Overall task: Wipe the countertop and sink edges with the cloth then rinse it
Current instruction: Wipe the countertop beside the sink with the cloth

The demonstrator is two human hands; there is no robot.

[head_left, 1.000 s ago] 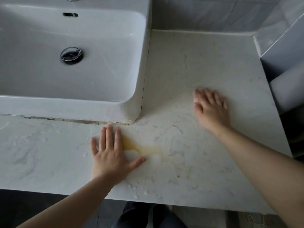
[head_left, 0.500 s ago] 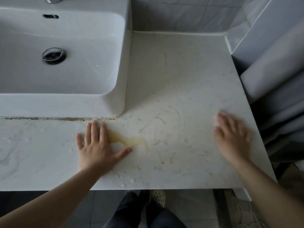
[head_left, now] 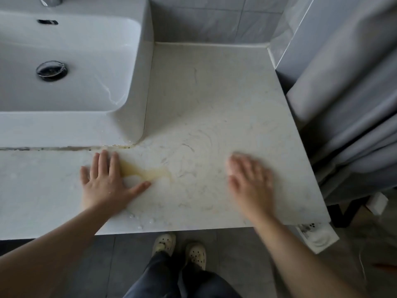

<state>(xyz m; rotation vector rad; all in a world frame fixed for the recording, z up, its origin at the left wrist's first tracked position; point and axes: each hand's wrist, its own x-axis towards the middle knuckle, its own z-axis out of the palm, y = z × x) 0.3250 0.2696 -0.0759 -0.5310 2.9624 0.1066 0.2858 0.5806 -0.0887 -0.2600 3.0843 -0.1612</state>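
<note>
Looking for the cloth, we find none in view, and neither hand holds one. Our countertop (head_left: pixel 214 93) spreads right of the sink (head_left: pixel 64 127), and a yellow stain (head_left: pixel 148 172) runs sideways just in front of the sink's near corner. Our left hand (head_left: pixel 105 181) lies flat with fingers straight, touching the stain's left end, so it is the nearer. Our right hand (head_left: pixel 251 181), blurred, fingers extended, lies well right of the sink.

bare forearms (head_left: pixel 64 250), dark trousers (head_left: pixel 180 280), pale perforated clogs (head_left: pixel 164 244)
</note>
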